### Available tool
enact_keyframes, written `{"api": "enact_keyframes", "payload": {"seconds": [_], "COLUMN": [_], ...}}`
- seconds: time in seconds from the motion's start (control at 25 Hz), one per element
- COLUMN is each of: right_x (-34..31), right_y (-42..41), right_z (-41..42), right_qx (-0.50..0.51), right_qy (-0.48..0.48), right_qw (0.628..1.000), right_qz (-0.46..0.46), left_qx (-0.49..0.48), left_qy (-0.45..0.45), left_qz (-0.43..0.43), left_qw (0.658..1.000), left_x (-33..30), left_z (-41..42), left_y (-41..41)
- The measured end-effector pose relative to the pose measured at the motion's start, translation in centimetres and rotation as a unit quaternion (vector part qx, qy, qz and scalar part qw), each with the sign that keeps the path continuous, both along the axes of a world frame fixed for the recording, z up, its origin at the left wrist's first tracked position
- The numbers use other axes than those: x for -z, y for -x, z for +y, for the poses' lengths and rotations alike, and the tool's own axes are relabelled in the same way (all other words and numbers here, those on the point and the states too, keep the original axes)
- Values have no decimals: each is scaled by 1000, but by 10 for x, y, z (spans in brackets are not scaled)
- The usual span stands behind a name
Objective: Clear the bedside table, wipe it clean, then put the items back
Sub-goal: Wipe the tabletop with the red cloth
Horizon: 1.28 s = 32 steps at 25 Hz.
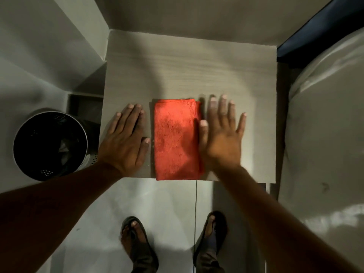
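A folded red cloth (176, 138) lies flat on the pale wood-grain bedside table (189, 71), near its front edge. My left hand (126, 140) rests palm down on the table just left of the cloth, fingers together. On the other side of the cloth my right hand (222, 133) lies flat with its fingers spread, and its thumb touches the cloth's right edge. Neither hand holds anything. Apart from the cloth, nothing stands on the tabletop.
A round black perforated bin (49, 144) stands on the floor left of the table. A bed with white bedding (325, 134) runs along the right side. My two sandalled feet (173, 243) stand on the pale floor in front of the table. Walls close off the back.
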State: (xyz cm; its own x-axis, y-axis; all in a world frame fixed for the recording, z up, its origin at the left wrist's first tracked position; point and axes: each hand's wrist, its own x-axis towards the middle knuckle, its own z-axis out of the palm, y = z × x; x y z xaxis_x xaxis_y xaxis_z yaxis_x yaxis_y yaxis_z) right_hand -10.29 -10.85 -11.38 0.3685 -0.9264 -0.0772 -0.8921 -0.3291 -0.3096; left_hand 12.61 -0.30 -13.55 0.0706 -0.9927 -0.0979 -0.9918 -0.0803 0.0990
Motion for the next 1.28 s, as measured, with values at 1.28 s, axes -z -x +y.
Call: {"api": "enact_keyframes", "payload": {"seconds": [1.28], "right_x": [19], "right_y": [63], "right_z": [-33], "right_qx": [48], "right_qy": [3], "right_qw": [997], "right_qz": [64], "left_qx": [11], "left_qy": [-44], "left_qz": [-50], "left_qw": [998], "left_x": [-10], "left_z": [31], "left_y": [-16]}}
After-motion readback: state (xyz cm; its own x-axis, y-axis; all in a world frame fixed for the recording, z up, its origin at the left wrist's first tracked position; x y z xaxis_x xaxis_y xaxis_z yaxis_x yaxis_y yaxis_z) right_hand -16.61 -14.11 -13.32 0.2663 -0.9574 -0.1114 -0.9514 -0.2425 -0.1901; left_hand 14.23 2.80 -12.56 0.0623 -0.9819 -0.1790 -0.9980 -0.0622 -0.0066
